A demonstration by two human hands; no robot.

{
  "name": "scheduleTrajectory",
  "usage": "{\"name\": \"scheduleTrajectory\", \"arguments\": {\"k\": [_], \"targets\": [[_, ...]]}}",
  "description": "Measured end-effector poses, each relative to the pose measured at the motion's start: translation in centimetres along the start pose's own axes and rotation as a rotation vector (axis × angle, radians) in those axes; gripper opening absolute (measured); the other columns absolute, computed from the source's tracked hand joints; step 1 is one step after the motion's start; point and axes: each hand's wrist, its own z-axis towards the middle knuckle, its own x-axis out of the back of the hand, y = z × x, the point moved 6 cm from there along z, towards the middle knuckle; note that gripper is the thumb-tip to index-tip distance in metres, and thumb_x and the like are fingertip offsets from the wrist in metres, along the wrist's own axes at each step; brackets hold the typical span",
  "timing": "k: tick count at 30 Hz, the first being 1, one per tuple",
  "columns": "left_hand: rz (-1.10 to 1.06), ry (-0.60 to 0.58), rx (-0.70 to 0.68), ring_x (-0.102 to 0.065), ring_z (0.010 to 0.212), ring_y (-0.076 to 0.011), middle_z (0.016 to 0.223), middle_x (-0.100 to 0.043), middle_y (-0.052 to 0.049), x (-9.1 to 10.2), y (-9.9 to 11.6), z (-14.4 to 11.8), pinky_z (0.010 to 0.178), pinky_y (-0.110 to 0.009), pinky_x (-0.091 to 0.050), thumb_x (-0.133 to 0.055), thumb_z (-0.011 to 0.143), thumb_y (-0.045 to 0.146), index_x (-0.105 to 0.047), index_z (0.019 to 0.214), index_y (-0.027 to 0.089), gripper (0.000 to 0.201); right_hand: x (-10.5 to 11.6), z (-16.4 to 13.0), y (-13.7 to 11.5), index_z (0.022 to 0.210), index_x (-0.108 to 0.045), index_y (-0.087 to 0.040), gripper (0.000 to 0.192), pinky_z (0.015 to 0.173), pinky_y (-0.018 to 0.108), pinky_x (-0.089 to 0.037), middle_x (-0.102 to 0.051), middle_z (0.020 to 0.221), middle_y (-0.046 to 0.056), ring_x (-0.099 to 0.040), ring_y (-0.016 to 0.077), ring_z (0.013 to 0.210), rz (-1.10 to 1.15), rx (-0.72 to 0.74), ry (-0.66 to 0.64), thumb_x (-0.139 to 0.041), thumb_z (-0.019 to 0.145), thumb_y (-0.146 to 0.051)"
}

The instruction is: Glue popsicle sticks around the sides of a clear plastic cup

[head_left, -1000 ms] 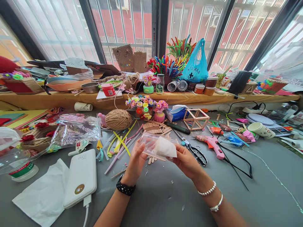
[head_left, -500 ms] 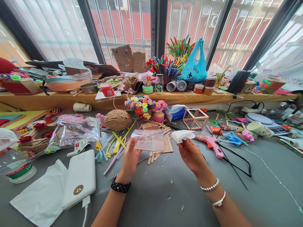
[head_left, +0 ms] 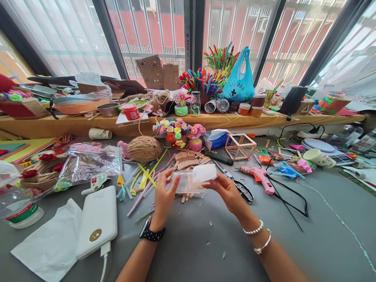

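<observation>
My left hand (head_left: 163,196) grips a clear plastic sheet (head_left: 183,182) by its left edge, above the grey table (head_left: 205,243). My right hand (head_left: 227,192) pinches a folded white tissue (head_left: 205,172) and presses it against the sheet's right part. Both hands meet just in front of a pile of wooden craft sticks (head_left: 189,158). A black watch sits on my left wrist, and two bead bracelets circle my right wrist.
Scissors (head_left: 239,186) and a pink glue gun (head_left: 260,176) lie to the right with a black cable. A white power bank (head_left: 95,221) and paper sheet are at left. A twine ball (head_left: 143,149), paper flowers (head_left: 176,131) and a stick frame (head_left: 241,147) stand behind.
Half a second ago my right hand held the tissue apart from the sheet; now it has come back left and the tissue rests on the sheet again.
</observation>
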Motion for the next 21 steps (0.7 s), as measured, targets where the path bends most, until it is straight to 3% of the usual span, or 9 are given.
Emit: {"name": "scheduleTrajectory", "arguments": {"k": [2, 5, 12, 16, 21], "targets": [[0.015, -0.092, -0.085, -0.056, 0.09, -0.0205, 0.092, -0.061, -0.007, -0.3, 1.4, -0.3, 0.077, -0.034, -0.045, -0.047, 0.08, 0.045, -0.06, 0.087, 0.018, 0.03, -0.6, 0.0, -0.3, 0.1, -0.064, -0.027, 0.021, 0.091, 0.035, -0.045, -0.064, 0.107, 0.002, -0.057, 0.0171, 0.101, -0.252, 0.086, -0.053, -0.051, 0.084, -0.027], [0.063, -0.074, -0.212, -0.055, 0.091, -0.0208, 0.091, -0.062, -0.008, -0.2, 2.9, -0.9, 0.075, -0.033, -0.046, -0.048, 0.08, 0.042, -0.062, 0.078, 0.018, 0.027, -1.4, 0.0, -0.8, 0.106, -0.062, -0.024, 0.025, 0.095, 0.035, -0.041, -0.061, 0.113, 0.006, -0.052, 0.0185, 0.11, -0.509, 0.221, -0.076, -0.047, 0.086, -0.022], [0.047, -0.141, -0.234, -0.058, 0.082, -0.0175, 0.086, -0.062, -0.006, -1.1, 2.7, -0.7, 0.069, -0.029, -0.048, -0.057, 0.076, 0.035, -0.063, 0.072, 0.017, 0.019, -2.3, -0.3, -1.0, 0.105, -0.062, -0.023, 0.024, 0.095, 0.034, -0.041, -0.061, 0.112, 0.007, -0.051, 0.0179, 0.11, -0.736, 0.374, -0.107, -0.048, 0.085, -0.018], [0.137, -0.059, -0.357, -0.056, 0.069, -0.0141, 0.072, -0.059, -0.002, 1.4, 4.7, 0.1, 0.063, -0.025, -0.046, -0.057, 0.076, 0.033, -0.061, 0.067, 0.018, 0.018, -2.2, -0.5, -0.8, 0.104, -0.062, -0.02, 0.024, 0.095, 0.037, -0.042, -0.061, 0.114, 0.009, -0.053, 0.0192, 0.11, -0.777, 0.38, -0.067, -0.055, 0.081, -0.025], [0.41, 0.159, -0.474, -0.055, 0.067, -0.0125, 0.079, -0.059, -0.001, 7.1, 8.3, 0.5, 0.063, -0.025, -0.044, -0.057, 0.076, 0.038, -0.063, 0.074, 0.02, 0.019, -2.5, -0.6, -0.9, 0.102, -0.062, -0.02, 0.022, 0.094, 0.035, -0.044, -0.064, 0.11, 0.008, -0.055, 0.0171, 0.107, -0.771, 0.424, -0.072, -0.056, 0.081, -0.022]]}}
